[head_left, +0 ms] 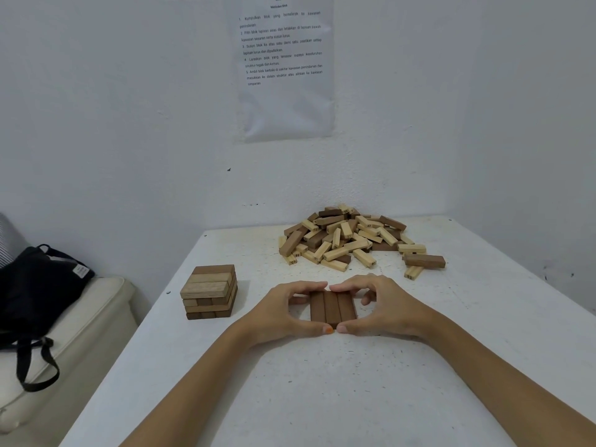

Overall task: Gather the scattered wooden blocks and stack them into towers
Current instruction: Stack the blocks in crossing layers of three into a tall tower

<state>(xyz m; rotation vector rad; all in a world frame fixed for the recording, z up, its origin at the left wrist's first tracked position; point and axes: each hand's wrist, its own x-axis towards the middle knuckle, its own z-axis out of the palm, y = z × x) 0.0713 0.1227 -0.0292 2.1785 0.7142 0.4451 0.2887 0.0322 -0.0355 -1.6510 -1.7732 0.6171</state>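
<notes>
Both hands, left hand (283, 312) and right hand (385, 309), squeeze 3 dark blocks (332, 308) square, probably a new base; next layer goes crosswise.

- White speckled tabletop (322, 382).
- Block pile (348, 240) at upper centre.
- Short tower (209, 291) left of centre.
- Three dark blocks (332, 306) flat, side by side, centre.

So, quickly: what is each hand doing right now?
Left hand: curled against the row of three dark blocks, pressing its left side.
Right hand: curled against the same row, pressing its right side.
</notes>
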